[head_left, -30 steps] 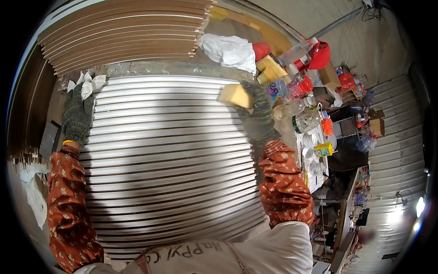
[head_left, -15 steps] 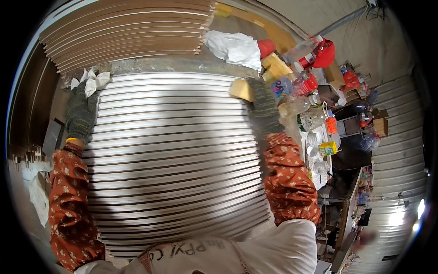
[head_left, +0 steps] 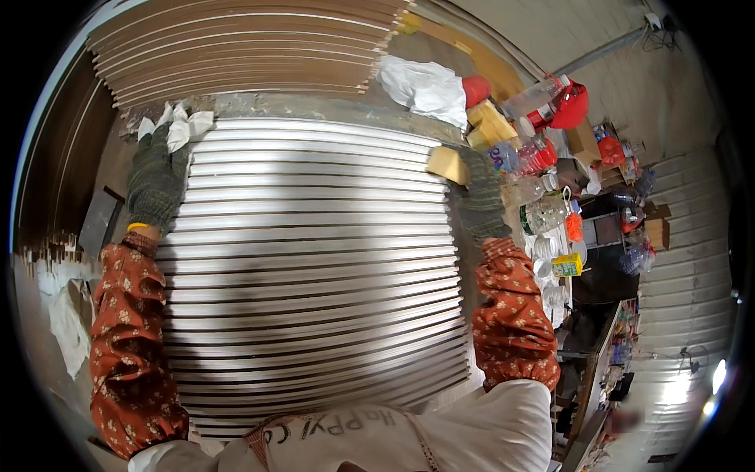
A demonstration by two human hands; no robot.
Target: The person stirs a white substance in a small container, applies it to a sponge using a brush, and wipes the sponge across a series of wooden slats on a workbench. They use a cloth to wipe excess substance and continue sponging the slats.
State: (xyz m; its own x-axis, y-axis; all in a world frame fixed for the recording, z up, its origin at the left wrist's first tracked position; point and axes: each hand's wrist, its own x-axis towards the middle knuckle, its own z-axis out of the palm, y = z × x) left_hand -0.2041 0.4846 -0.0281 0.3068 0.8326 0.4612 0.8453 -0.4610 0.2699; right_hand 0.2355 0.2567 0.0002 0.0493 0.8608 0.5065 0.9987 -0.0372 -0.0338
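Observation:
A row of long, glossy white strips (head_left: 330, 236) lies side by side in front of me, with dark gaps between them. My left hand (head_left: 156, 185), in a dark grey-green knit glove, is at their far left ends. It is closed on a crumpled white cloth (head_left: 185, 127); the fingers are partly hidden by it. At the far right ends, my right hand (head_left: 481, 193) wears a matching glove and grips a pale yellow sponge block (head_left: 447, 166). Red flowered sleeves cover both forearms.
Beyond the white strips lies a stack of brown strips (head_left: 244, 47). A white cloth bundle (head_left: 425, 85) and yellow sponge pieces (head_left: 489, 124) sit at the far right. Plastic bottles (head_left: 543, 214), a yellow carton (head_left: 566, 265) and a red cap (head_left: 569, 105) crowd the right side.
The whole view has shifted, so the scene sits farther right in the picture. Both hands stay at the strip ends, still holding the cloth and the sponge block.

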